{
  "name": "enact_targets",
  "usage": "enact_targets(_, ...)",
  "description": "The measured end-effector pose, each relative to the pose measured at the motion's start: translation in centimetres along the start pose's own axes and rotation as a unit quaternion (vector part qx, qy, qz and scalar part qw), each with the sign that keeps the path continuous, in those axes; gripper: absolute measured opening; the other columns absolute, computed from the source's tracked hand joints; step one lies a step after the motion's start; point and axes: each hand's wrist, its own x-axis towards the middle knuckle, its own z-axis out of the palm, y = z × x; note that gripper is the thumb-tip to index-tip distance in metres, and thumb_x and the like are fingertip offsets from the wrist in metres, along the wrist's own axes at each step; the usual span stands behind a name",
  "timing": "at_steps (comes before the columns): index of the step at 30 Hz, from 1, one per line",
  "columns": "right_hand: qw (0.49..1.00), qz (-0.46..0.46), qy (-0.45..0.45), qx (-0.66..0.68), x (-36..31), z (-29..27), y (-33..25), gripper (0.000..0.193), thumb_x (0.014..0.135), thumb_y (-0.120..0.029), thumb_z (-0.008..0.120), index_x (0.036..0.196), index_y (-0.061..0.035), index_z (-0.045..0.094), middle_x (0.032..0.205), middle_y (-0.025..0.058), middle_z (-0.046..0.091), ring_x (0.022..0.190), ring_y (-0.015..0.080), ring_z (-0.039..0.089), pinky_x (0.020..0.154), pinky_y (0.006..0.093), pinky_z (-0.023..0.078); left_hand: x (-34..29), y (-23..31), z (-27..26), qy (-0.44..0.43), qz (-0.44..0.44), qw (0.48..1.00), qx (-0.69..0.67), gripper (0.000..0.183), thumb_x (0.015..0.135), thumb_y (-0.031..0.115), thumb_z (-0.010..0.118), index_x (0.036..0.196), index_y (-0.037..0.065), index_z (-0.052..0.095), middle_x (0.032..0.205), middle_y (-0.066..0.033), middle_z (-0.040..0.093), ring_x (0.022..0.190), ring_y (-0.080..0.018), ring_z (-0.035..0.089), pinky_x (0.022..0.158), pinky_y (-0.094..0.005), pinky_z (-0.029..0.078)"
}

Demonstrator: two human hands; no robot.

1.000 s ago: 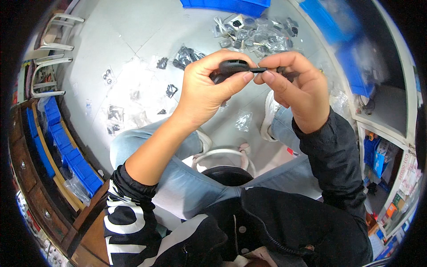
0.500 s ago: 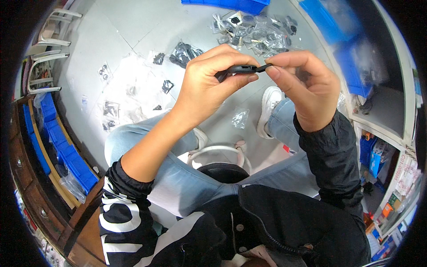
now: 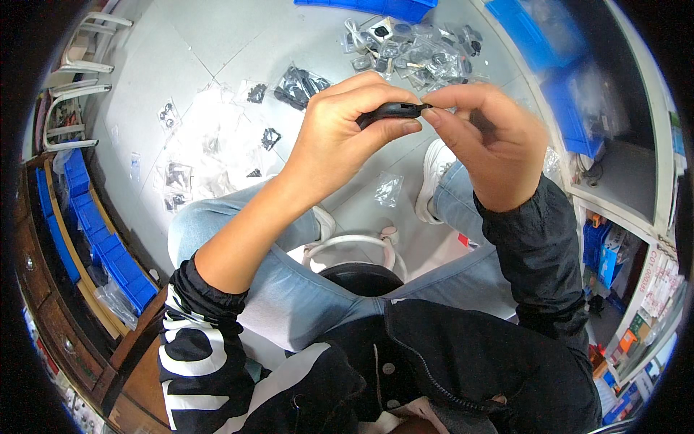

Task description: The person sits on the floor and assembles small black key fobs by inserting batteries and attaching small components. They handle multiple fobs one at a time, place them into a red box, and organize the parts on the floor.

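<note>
Black part (image 3: 390, 111), small, smooth, elongated, hard plastic by its sheen, held up above the knees between both hands. Left hand (image 3: 340, 137) wrapped round its left end, fingers (image 3: 376, 92) curled over the top, thumb pressed beneath. Right hand (image 3: 488, 148) pinching the right tip between thumb and forefinger, remaining fingers folded loosely. Nothing between the hands and the camera; hands themselves hiding part of the floor behind.

Below: grey tiled floor (image 3: 181, 65), strewn with clear plastic bags (image 3: 210, 148), crinkled and glossy, several holding small dark parts. Denser heap of bags (image 3: 412, 47) farther off, likewise packed with small black pieces, exact kind too small to tell. One lone clear bag (image 3: 389, 189) lying between the knees, near a white shoe (image 3: 435, 177). Blue bins (image 3: 108, 253) stacked along the left, contents hidden. White round stool (image 3: 354, 246) under blue jeans.
</note>
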Motion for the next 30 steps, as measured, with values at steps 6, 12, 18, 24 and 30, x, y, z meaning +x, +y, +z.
enact_targets(6, 0.996, 0.061, -0.018, 0.059, -0.1, 0.0, 0.2, 0.014, 0.075, -0.010, 0.063, 0.087, -0.0032, 0.062, 0.062, -0.0011, 0.053, 0.049, 0.0046, 0.043, 0.044, 0.0178, 0.033, 0.1, 0.6, 0.0, -0.034, -0.082, 0.993, -0.074, 0.017, 0.071, 0.008, 0.066, 0.086, 0.001, 0.062, 0.072, -0.0041, 0.056, 0.064, -0.0095, 0.049, 0.057, -0.0226, 0.039)
enact_targets(12, 0.845, 0.281, -0.105, 0.443, 0.8, -0.7, 1.0, 0.022, 0.081, -0.017, 0.058, 0.098, -0.0031, 0.059, 0.061, -0.0043, 0.050, 0.041, 0.0006, 0.029, 0.037, 0.0169, 0.022, 0.5, 1.5, -0.6, -0.057, -0.175, 0.969, -0.166, 0.016, 0.071, 0.008, 0.066, 0.084, 0.000, 0.063, 0.074, -0.0030, 0.056, 0.066, -0.0080, 0.048, 0.059, -0.0210, 0.039)
enact_targets(18, 0.804, 0.308, -0.124, 0.493, 0.3, 0.2, 0.9, 0.023, 0.082, -0.019, 0.056, 0.099, -0.0035, 0.058, 0.060, -0.0060, 0.045, 0.041, -0.0003, 0.025, 0.037, 0.0164, 0.018, 0.4, 1.1, -0.2, -0.046, -0.108, 0.987, -0.107, 0.014, 0.069, 0.007, 0.067, 0.080, 0.000, 0.063, 0.069, -0.0021, 0.053, 0.063, -0.0078, 0.045, 0.056, -0.0209, 0.036)
enact_targets(24, 0.784, 0.324, -0.133, 0.512, 0.1, 0.5, 0.8, 0.023, 0.082, -0.019, 0.056, 0.099, -0.0035, 0.058, 0.058, -0.0068, 0.041, 0.043, 0.0006, 0.024, 0.039, 0.0173, 0.020, -0.1, 1.1, -0.2, -0.044, -0.149, 0.983, -0.095, 0.014, 0.068, 0.008, 0.068, 0.077, -0.001, 0.062, 0.064, -0.0022, 0.048, 0.060, -0.0079, 0.042, 0.054, -0.0219, 0.034)
enact_targets(30, 0.799, 0.335, -0.135, 0.481, -0.2, 0.8, 0.9, 0.031, 0.086, -0.024, 0.049, 0.106, -0.0002, 0.052, 0.060, -0.0047, 0.041, 0.043, 0.0006, 0.024, 0.039, 0.0154, 0.024, -0.1, 1.4, -0.1, -0.040, -0.157, 0.982, -0.094, 0.014, 0.069, 0.009, 0.067, 0.076, -0.001, 0.061, 0.062, -0.0025, 0.048, 0.058, -0.0080, 0.042, 0.053, -0.0222, 0.034)
